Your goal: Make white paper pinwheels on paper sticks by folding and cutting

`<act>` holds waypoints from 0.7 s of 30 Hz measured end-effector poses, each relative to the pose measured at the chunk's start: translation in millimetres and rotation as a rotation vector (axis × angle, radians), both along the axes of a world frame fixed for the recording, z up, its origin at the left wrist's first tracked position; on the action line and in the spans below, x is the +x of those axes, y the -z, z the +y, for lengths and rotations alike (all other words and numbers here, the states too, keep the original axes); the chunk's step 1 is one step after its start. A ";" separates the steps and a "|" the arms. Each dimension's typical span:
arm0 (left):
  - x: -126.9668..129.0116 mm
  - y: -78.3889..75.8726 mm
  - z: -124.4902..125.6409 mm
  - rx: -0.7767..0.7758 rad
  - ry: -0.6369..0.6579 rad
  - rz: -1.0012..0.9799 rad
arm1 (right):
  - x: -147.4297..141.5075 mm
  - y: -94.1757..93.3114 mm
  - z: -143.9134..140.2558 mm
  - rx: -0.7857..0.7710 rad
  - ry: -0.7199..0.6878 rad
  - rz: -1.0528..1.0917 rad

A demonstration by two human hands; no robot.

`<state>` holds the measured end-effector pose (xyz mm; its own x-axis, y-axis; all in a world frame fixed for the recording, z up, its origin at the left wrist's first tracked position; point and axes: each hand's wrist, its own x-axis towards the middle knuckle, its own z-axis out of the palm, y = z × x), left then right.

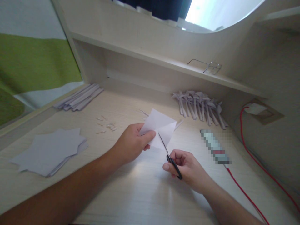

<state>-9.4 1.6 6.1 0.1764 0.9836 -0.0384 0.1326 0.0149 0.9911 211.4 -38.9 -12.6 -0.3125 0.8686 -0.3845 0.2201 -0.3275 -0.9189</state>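
The left hand [132, 143] is pinching a folded white paper square [159, 129] between thumb and fingers, holding it just above the desk [140, 193]. The right hand [187, 168] is closed around the black handles of a pair of scissors [170, 156], and the thin blades are pointing up and away from it, meeting the lower edge of the paper right beside the left thumb.

Past the left hand's knuckles, small paper scraps [107, 125] are lying scattered on the pale wood-grain surface. Farther out to the left of that hand, a stack of white sheets [51, 150] is sitting fanned out, and beyond it a bundle of paper strips [79, 97] is lying near the desk's back corner. Beyond the right hand, a pile of folded paper pieces [199, 106] is resting against the back panel. Just to the right of the right hand a small blurred object [215, 147] is lying flat, with a red cable [253, 156] running past it toward a wall socket [257, 109]. A shelf [140, 54] is running above the desk, carrying a pair of glasses [208, 66]. A green and white wall [30, 62] is showing far to the left.
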 end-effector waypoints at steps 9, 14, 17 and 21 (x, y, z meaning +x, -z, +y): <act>0.6 0.8 0.3 0.002 0.003 0.003 | -0.1 0.8 0.4 0.003 0.001 0.015; 0.3 0.4 0.0 -0.001 0.003 -0.001 | 1.0 0.9 -0.4 0.007 0.002 0.019; 0.3 1.5 0.2 -0.006 0.001 0.001 | 1.2 0.9 -0.6 0.008 -0.002 0.004; 0.1 0.4 0.2 -0.007 0.002 0.013 | 1.1 0.2 -0.2 0.014 -0.003 -0.017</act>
